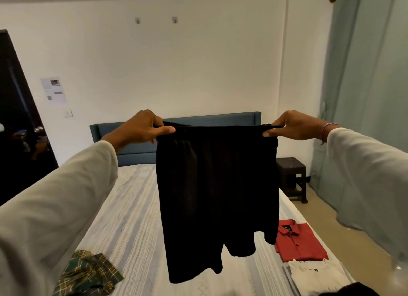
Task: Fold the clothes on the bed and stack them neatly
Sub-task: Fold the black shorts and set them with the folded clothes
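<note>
Both hands, left hand (144, 126) and right hand (293, 125), pinch the waistband of the black shorts (217, 192) held up above the bed (132, 218), apparently straightened for folding; next likely lowering them flat.

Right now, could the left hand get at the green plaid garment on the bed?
Probably not yet: the left hand pinches the black shorts by the waistband. The green plaid garment itself lies uncovered below it.

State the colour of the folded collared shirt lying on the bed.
Red: the folded collared shirt shows clearly in the head view.
</note>
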